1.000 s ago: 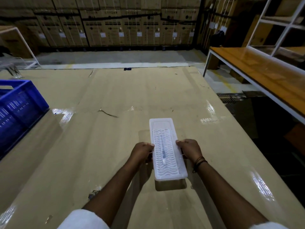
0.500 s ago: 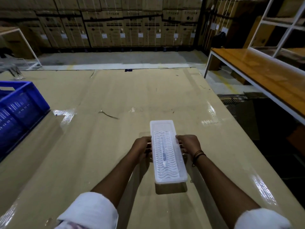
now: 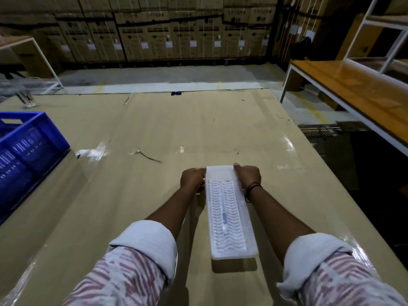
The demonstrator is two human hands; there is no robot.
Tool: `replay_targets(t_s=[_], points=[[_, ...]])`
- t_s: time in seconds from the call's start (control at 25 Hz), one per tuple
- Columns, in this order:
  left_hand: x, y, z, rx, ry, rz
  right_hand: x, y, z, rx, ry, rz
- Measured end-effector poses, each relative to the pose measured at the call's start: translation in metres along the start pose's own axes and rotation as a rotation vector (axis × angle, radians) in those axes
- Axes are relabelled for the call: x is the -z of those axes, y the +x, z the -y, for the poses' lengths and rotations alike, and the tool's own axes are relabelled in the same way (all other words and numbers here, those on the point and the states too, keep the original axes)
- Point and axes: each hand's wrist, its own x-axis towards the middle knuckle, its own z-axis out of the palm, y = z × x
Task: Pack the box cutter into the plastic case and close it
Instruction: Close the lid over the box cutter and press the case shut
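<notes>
Two hands, the left hand [image 3: 192, 178] and the right hand [image 3: 248, 176], with one plastic case [image 3: 229, 214] between their fingers [image 3: 236, 166]. One box cutter [image 3: 224, 214] shows through its lid, nearer the wrists than the fingertips. One blue crate [image 3: 28, 149] sits well left of the left fingers. Two rolled sleeves [image 3: 145, 241].

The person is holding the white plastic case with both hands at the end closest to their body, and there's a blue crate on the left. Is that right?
Not quite. Both hands, left hand and right hand, grip the white plastic case at its far end, away from the body, as the head view shows. The blue crate is indeed on the left.
</notes>
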Motion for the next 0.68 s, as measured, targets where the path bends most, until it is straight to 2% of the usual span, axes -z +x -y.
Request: replay_targets(t_s=[0.32, 0.68], points=[[-0.006, 0.023, 0.003, -0.017, 0.039, -0.009, -0.008, 0.01, -0.007, 0.023, 0.003, -0.025], [-0.008, 0.028, 0.005, 0.103, -0.055, 0.06, -0.014, 0.01, -0.012, 0.015, 0.011, -0.07]])
